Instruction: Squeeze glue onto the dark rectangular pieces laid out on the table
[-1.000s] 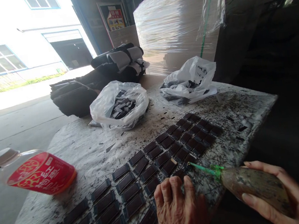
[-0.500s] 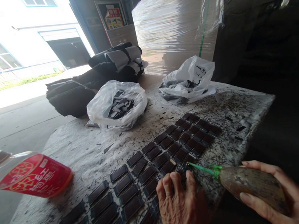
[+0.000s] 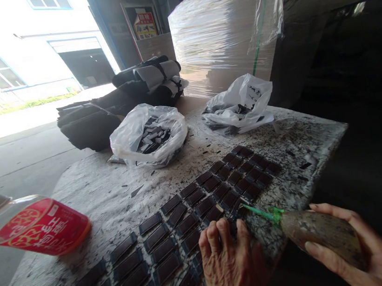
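Nozzle [image 3: 259,211] shifted slightly rightward | right hand [image 3: 377,259] grips brown bottle [image 3: 324,233] | left hand [image 3: 230,262] over dark pieces [image 3: 163,250], grip unclear

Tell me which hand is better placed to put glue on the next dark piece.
Probably the right hand: it holds the glue bottle, green nozzle toward the dark pieces; the left rests among them.

The left hand [image 3: 230,262] reaches forward palm down, fingers bent, while the right hand [image 3: 355,243] curls with its thumb extended.
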{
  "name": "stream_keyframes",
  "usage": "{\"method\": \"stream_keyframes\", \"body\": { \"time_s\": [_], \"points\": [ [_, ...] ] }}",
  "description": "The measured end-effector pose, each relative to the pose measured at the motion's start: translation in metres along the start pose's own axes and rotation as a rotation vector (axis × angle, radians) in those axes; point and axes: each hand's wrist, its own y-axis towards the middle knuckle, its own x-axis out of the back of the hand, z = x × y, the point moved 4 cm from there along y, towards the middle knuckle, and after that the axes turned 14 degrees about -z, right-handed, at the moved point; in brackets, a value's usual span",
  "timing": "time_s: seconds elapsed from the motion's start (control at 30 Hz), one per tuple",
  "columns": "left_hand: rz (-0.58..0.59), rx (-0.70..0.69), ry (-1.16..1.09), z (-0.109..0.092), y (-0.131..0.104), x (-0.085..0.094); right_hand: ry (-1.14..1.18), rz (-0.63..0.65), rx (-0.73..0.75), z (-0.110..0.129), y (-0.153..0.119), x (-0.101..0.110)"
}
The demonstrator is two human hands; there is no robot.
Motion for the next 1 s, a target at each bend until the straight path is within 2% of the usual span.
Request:
{"method": "stream_keyframes", "body": {
  "time_s": [0.27, 0.53, 0.73, 1.0],
  "points": [
    [0.026, -0.016, 0.012, 0.001, -0.002, -0.003, -0.013, 0.059, -0.006, 0.000, 0.008, -0.002],
    [0.026, -0.040, 0.050, 0.001, -0.001, -0.002, -0.062, 0.036, 0.033, -0.001, 0.010, 0.002],
    [0.032, -0.062, 0.051, 0.003, -0.003, -0.005, -0.006, 0.007, 0.069, 0.001, 0.013, 0.001],
    [0.051, -0.074, 0.055, 0.003, -0.002, -0.007, 0.000, -0.001, 0.035, -0.003, 0.015, 0.005]
  ]
}}
